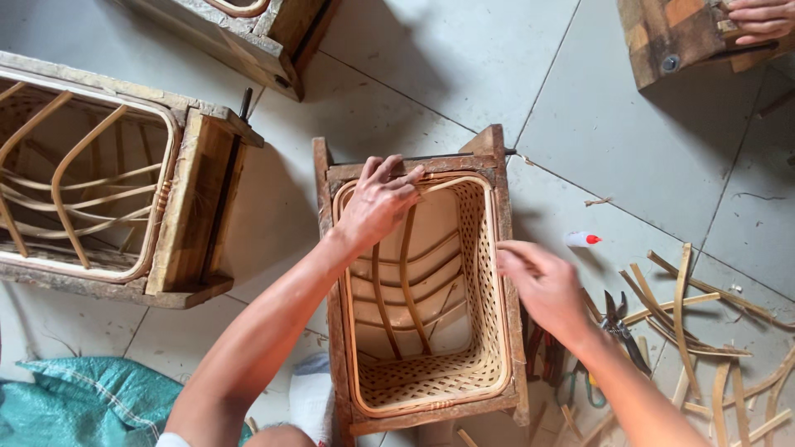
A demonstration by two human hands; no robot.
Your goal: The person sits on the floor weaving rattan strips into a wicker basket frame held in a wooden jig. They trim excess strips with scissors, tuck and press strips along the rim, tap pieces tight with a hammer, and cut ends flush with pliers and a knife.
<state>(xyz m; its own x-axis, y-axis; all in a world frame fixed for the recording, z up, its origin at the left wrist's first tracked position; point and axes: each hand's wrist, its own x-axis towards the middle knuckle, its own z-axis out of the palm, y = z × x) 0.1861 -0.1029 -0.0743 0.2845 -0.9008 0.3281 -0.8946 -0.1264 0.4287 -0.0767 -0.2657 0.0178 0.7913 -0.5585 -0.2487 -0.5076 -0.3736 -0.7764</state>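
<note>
Head view, looking straight down. Woven rattan basket (pixel 431 331) seated inside a rough wooden mould frame (pixel 507 331) at centre of grey tiled floor (pixel 464 66). Left hand (pixel 377 203) laid over far left corner of basket rim, fingers spread and curled onto the rim strip. Right hand (pixel 542 285) against right edge of frame, fingers loosely bent; whether anything is pinched there cannot be told. Bent cane ribs visible down inside the basket. Just right of frame: small white glue bottle with red cap (pixel 582 239), dark cutters (pixel 619 319), scattered cane offcuts (pixel 704 331). To the left, well apart: second wooden mould holding an open cane frame (pixel 91 182). Teal sack (pixel 83 397) at lower left. Upper right corner: another person's hand (pixel 760 18) on a wooden block (pixel 671 37).
</note>
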